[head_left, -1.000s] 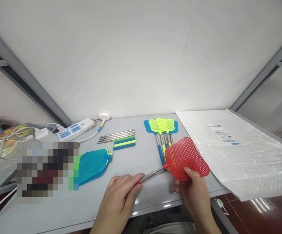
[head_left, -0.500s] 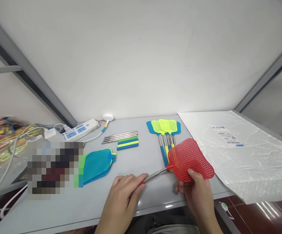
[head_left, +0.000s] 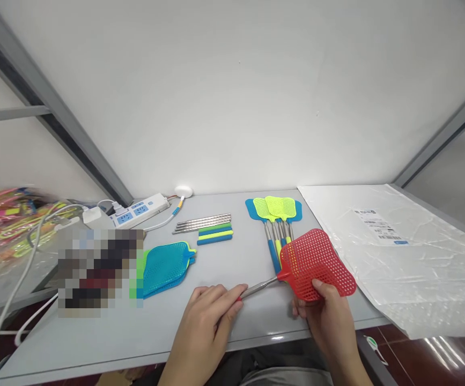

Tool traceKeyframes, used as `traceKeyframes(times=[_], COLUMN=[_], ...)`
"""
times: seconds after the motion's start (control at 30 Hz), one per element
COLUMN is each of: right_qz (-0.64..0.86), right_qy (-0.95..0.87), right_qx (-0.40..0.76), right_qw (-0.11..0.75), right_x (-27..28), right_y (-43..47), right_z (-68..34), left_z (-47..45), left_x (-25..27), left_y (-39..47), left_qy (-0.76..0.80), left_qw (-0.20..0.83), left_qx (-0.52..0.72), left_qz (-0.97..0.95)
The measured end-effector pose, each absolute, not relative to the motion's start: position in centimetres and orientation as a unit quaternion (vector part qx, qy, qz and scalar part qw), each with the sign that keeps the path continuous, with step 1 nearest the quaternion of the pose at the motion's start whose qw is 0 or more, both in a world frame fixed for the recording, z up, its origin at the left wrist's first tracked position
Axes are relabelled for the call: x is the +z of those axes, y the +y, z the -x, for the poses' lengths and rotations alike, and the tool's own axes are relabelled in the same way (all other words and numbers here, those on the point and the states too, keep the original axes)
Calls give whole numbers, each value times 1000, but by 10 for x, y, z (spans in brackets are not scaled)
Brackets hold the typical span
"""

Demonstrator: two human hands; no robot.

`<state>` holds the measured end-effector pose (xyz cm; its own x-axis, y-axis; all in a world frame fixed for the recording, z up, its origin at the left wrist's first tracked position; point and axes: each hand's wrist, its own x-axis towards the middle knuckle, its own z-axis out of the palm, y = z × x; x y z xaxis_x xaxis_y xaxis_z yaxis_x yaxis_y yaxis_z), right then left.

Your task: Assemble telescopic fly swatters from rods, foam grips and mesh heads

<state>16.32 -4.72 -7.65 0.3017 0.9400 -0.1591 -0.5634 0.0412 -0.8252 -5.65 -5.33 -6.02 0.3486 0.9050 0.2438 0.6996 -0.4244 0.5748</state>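
Left hand (head_left: 208,321) + right hand (head_left: 331,316) holding red plastic-mesh swatter (head_left: 316,254); assembled yellow-blue swatters (head_left: 282,209) lying 12 o'clock, silver metal rods (head_left: 206,221) lying loose, 11.

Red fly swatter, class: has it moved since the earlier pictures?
No, not noticeably: the red fly swatter keeps about the same place against the white parcel; the whole view has shifted.

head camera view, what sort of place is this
Probably a small workshop or packing corner: a flat grey table bears thin silver metal rods, a stack of perforated plastic swatter heads with blue on top, and a large white plastic wrapper with a printed label.
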Motion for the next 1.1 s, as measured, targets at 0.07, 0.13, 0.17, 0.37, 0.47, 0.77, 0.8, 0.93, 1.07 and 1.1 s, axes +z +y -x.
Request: traceKeyframes(times=[0.07,0.13,0.17,0.37,0.47,0.77,0.8,0.93,1.07,1.1], right_qz=[420,420,421,456,468,417,409,413,424,424], right_qy=[-227,-235,-240,-316,-348,-352,-354,-346,-327,-318], right_qx=[546,543,541,526,531,566,570,567,560,557], right_qw=[689,688,687,645,615,619,619,623,633,640], right_x=[-77,-79,-81,-88,-86,-85,-85,-87,-86,-86], right_y=[-47,-48,-48,-51,-49,-49,-50,-51,-50,-50], right_z=[-163,-163,-163,-161,-160,-166,-167,-167,-165,-164], left_z=[57,57,57,59,59,49,49,51,51,50], left_x=[-60,-60,-60,-62,-64,-55,-52,-44,-39,-37], left_y=[-54,-54,-54,-54,-53,-58,-59,-61,-62,-62], left_qy=[499,494,490,466,454,422,425,442,455,459], left_qw=[192,193,192,181,161,75,71,52,43,41], left_qx=[271,268,265,261,270,302,295,267,249,245], left_qz=[-801,-804,-808,-826,-834,-851,-853,-855,-854,-853])
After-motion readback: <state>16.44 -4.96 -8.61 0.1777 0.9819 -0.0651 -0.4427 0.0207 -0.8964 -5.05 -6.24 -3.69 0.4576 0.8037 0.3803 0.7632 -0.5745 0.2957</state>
